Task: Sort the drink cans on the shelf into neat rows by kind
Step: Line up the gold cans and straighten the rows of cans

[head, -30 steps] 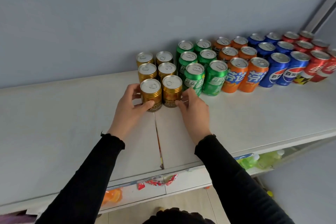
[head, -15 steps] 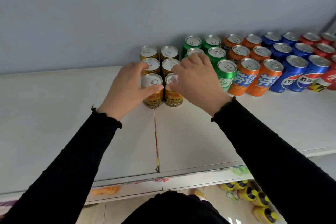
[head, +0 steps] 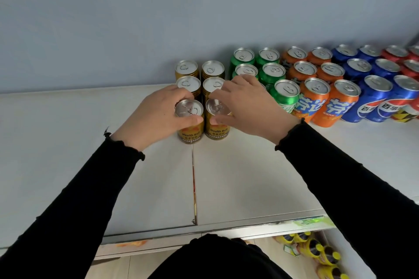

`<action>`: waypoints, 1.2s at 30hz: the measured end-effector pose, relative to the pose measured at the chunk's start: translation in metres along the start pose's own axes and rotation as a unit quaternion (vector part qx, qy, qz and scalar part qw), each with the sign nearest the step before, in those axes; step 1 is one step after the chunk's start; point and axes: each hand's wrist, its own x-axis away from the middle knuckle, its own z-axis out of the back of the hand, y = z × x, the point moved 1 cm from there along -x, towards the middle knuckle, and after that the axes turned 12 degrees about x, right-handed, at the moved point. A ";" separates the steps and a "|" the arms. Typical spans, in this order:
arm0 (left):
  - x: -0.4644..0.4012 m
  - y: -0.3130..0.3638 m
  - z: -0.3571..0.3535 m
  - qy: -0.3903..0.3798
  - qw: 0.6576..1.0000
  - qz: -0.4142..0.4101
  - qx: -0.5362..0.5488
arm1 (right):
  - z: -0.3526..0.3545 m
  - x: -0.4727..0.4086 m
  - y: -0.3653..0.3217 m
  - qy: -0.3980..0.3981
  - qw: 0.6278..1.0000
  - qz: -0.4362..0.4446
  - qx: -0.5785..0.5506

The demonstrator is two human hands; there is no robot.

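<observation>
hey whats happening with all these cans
A person is tidying drink cans on a white shelf. The left hand grips the front left gold can, and the right hand grips the front right gold can. Behind them stand four more gold cans in two columns. To the right, green cans, orange cans, blue cans and red cans already stand in rows by kind.

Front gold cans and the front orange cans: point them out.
left front gold can [head: 190, 110], head view, lid.
right front gold can [head: 216, 107], head view, lid.
front orange cans [head: 317, 86], head view, left one's lid.
</observation>
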 end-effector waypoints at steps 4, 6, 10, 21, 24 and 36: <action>-0.010 -0.002 0.014 0.062 0.997 0.001 0.042 | 0.015 -0.012 0.016 0.054 0.996 -0.050 -0.057; -0.024 -0.005 0.022 0.106 0.994 -0.013 0.035 | 0.018 -0.027 0.024 0.080 0.992 -0.082 -0.046; -0.055 -0.016 0.015 0.051 0.998 0.014 -0.030 | 0.006 -0.057 0.022 0.008 0.996 -0.089 0.008; -0.064 -0.031 0.011 0.014 0.999 0.017 -0.029 | -0.006 -0.071 0.025 -0.063 0.996 -0.034 -0.055; -0.069 -0.030 0.017 0.001 1.000 0.027 -0.011 | -0.003 -0.073 0.037 -0.079 0.988 -0.054 -0.124; -0.127 -0.030 0.019 -0.032 0.990 0.037 -0.129 | -0.021 -0.124 0.041 -0.101 0.990 -0.097 0.027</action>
